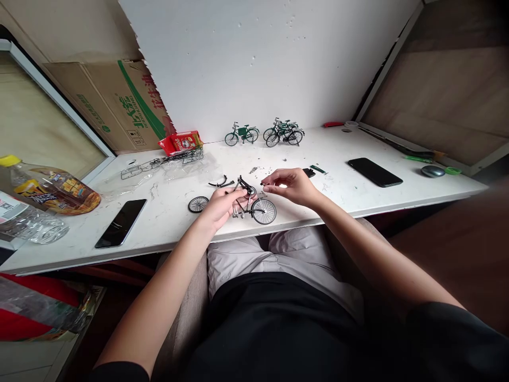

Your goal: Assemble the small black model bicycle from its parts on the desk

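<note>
My left hand [225, 206] is closed around the dark frame of a miniature bicycle [247, 197], held just above the table's front edge. One spoked wheel [264, 211] is attached to it, at the right end. A loose wheel [198, 204] lies left of that hand, and curved black parts [221, 182] rest just beyond it. To the right of the bicycle, my right hand [292, 187] pinches a tiny black part [264, 184] between thumb and fingertips, apart from the frame. The part is too small to make out its kind.
Several finished miniature bicycles [242, 133] stand at the back. Thin part frames [183, 156] and a red packet [182, 142] lie back left. Phones [121, 223] [374, 172] flank my arms. Bottles [59, 185] stand at left, a computer mouse [432, 171] at right.
</note>
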`<state>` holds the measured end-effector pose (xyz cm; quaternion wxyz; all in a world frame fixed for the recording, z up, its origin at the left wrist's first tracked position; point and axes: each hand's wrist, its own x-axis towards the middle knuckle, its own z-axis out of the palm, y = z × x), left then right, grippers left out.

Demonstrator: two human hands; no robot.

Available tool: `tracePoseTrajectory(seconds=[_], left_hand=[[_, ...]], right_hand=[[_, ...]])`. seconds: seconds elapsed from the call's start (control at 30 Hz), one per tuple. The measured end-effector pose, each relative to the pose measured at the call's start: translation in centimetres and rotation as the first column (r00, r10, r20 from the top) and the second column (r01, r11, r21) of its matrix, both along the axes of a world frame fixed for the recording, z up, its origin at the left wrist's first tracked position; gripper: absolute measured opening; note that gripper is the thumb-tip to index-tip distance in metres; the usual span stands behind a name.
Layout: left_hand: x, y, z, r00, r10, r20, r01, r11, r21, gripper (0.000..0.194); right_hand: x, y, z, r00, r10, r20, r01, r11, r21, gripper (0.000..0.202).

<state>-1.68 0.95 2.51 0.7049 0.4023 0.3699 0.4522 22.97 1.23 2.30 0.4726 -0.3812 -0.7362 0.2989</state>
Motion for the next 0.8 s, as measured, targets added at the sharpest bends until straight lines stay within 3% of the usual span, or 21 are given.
tracePoseTrajectory(seconds=[0.23,0.47,0.8], left_hand=[[1.1,-1.2,0.3,1.0,-0.011,-0.001,0.011,1.0,0.021,0.01],[1.0,-1.1,-0.5,1.0,-0.015,0.026,0.014,0.999,0.037,0.015],[1.3,-1.6,-0.5,1.0,-0.007,-0.006,0.008,0.997,0.077,0.032]], right_hand=[[-1.6,-1.3,0.6,0.995,0.07,0.076,-0.08,0.987,0.141,0.022],[-1.3,-1.2,0.5,0.991,0.088,0.098,-0.098,0.99,0.103,0.021],[-2.0,-1.9,1.4,0.98,0.057,0.191,-0.088,0.983,0.158,0.011]])
